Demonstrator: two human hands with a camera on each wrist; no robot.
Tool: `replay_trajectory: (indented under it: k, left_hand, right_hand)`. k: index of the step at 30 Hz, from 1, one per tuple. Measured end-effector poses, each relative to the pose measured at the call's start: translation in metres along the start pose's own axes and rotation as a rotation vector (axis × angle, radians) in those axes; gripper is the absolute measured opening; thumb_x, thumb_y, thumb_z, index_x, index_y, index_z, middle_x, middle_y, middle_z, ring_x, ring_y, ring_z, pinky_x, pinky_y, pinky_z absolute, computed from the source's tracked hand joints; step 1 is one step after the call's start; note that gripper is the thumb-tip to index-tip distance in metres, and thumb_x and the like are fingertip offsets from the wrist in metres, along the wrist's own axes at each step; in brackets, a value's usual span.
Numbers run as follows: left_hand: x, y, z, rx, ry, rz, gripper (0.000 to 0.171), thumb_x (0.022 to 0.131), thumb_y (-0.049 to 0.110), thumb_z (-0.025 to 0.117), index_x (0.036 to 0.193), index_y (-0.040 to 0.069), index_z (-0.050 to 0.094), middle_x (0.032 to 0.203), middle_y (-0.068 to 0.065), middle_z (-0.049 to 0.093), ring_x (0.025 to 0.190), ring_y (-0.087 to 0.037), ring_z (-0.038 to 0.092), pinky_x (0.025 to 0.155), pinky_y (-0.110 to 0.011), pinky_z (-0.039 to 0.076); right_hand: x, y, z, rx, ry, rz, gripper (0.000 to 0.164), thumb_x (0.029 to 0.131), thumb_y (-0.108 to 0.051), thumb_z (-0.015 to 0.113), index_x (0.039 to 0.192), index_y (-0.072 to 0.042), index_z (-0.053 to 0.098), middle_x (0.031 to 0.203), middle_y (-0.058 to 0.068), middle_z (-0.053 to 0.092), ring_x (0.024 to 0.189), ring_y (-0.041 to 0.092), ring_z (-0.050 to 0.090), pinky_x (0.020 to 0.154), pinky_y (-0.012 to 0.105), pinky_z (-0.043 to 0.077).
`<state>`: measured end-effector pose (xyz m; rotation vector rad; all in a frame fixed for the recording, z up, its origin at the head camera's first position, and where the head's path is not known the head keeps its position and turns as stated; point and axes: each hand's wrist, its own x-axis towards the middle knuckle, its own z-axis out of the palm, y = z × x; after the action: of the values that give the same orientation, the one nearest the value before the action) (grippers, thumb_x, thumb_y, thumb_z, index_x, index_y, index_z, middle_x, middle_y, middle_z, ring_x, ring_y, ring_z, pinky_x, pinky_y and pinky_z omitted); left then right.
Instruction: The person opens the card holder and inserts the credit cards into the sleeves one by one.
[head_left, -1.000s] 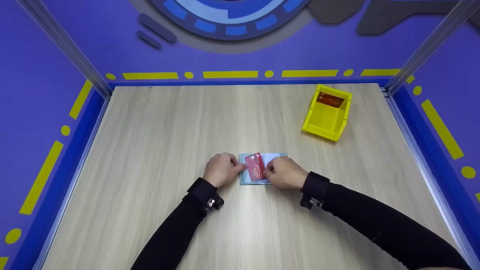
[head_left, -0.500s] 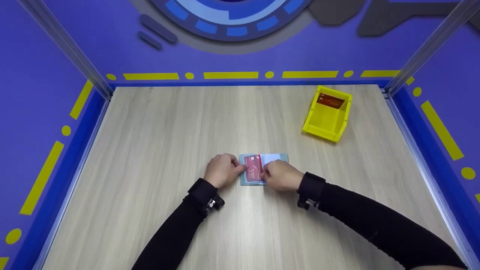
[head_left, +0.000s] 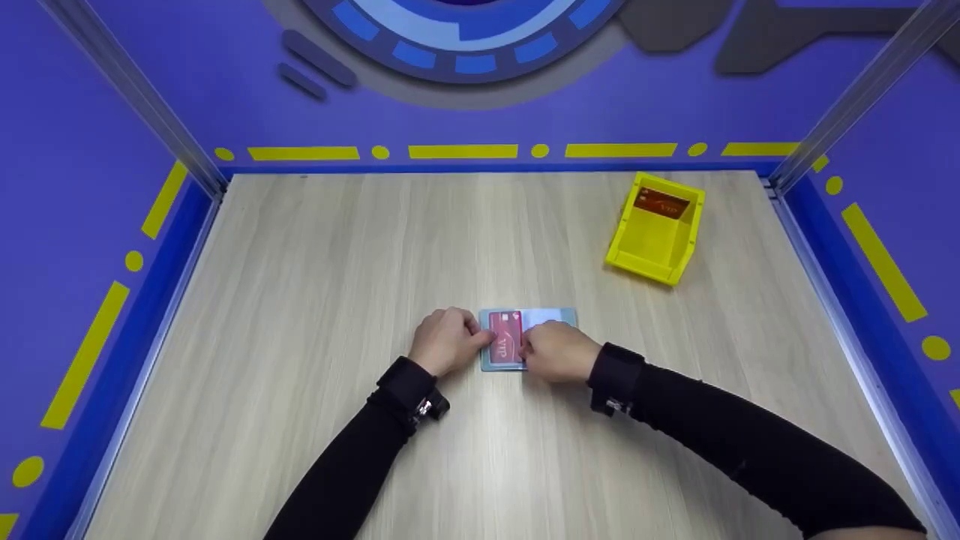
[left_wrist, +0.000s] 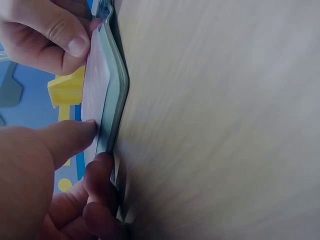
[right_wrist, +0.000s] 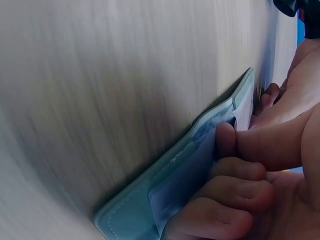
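A light teal card holder [head_left: 568, 316] lies opened out on the table in front of me, with clear sleeves inside. In its left sleeve sits a red VIP card [head_left: 507, 330], lined up with the holder. My left hand [head_left: 444, 341] grips the holder's left edge, thumb on top and fingertips at the rim, as the left wrist view shows. My right hand [head_left: 561, 351] pinches the card's right edge between thumb and forefinger near the fold. Its other fingers curl over the right half of the holder [right_wrist: 132, 217], hiding part of it.
A yellow bin [head_left: 649, 236] stands at the back right, with another red VIP card [head_left: 661, 203] leaning on its back wall. Blue-purple panels [head_left: 480, 120] with metal corner posts enclose the wooden table [head_left: 337, 262] at the back and sides.
The red card has straightened from a tilt and slid a little left into the sleeve, the right hand moving left with it. The left hand has stayed in place.
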<state>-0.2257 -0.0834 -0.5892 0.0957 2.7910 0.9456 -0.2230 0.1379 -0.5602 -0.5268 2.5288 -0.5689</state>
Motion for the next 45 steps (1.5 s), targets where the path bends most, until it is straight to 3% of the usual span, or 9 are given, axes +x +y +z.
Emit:
replay_trajectory:
  k: [4,9,17,22,30,37,45]
  left_hand:
    - [-0.001,0.0,0.001,0.003,0.001,0.0,0.035,0.095,0.047,0.084,0.075,0.02,0.072,0.078,0.004,0.068,0.074,-0.016,0.059,0.069,-0.032,0.043]
    - [-0.002,0.0,0.002,0.015,-0.003,0.003,0.039,0.095,0.049,0.084,0.074,0.02,0.069,0.076,0.005,0.065,0.072,-0.016,0.058,0.068,-0.032,0.041]
    - [-0.001,0.0,0.001,0.018,-0.004,-0.004,0.039,0.095,0.05,0.085,0.074,0.02,0.07,0.076,0.005,0.065,0.074,-0.016,0.058,0.07,-0.032,0.042]
    - [-0.002,0.0,-0.001,0.02,0.001,0.002,0.039,0.094,0.051,0.085,0.074,0.02,0.07,0.075,0.005,0.065,0.073,-0.016,0.058,0.07,-0.032,0.043]
    - [-0.003,-0.001,0.001,0.026,0.013,0.01,0.039,0.094,0.05,0.085,0.075,0.019,0.07,0.074,0.006,0.063,0.073,-0.015,0.057,0.069,-0.031,0.042]
    - [-0.002,0.0,0.001,0.027,0.011,0.013,0.04,0.094,0.05,0.085,0.075,0.019,0.069,0.075,0.006,0.062,0.073,-0.015,0.056,0.069,-0.031,0.041]
    - [-0.001,0.001,0.001,0.02,0.011,0.012,0.038,0.093,0.049,0.085,0.074,0.019,0.069,0.074,0.006,0.062,0.073,-0.015,0.056,0.069,-0.031,0.04]
  right_hand:
    - [0.003,0.001,0.001,0.005,-0.009,0.007,0.039,0.108,-0.02,0.061,0.07,-0.018,0.053,0.064,-0.006,0.042,0.059,0.013,0.044,0.056,0.031,0.034]
    - [0.003,0.007,-0.006,0.034,0.006,0.017,0.037,0.11,-0.026,0.064,0.074,-0.016,0.067,0.064,-0.006,0.05,0.06,0.012,0.048,0.058,0.03,0.037]
    - [0.002,0.02,-0.044,0.035,0.111,0.085,0.025,0.109,-0.029,0.068,0.098,-0.011,0.081,0.084,0.004,0.069,0.078,0.02,0.061,0.071,0.033,0.047]
    - [0.007,0.035,-0.062,0.009,0.166,0.117,0.019,0.106,-0.028,0.074,0.1,-0.011,0.081,0.087,0.006,0.07,0.079,0.021,0.063,0.068,0.032,0.046]
    - [0.018,0.054,-0.058,-0.052,0.12,0.098,0.021,0.1,-0.031,0.083,0.107,-0.012,0.084,0.093,0.005,0.076,0.088,0.023,0.064,0.076,0.033,0.047]
    - [0.021,0.054,-0.055,-0.073,0.118,0.073,0.02,0.099,-0.026,0.084,0.11,-0.01,0.085,0.1,0.007,0.079,0.094,0.026,0.064,0.084,0.039,0.051]
    - [0.021,0.052,-0.055,-0.094,0.122,0.043,0.012,0.099,-0.023,0.084,0.1,-0.011,0.082,0.089,0.005,0.075,0.082,0.021,0.065,0.075,0.034,0.051]
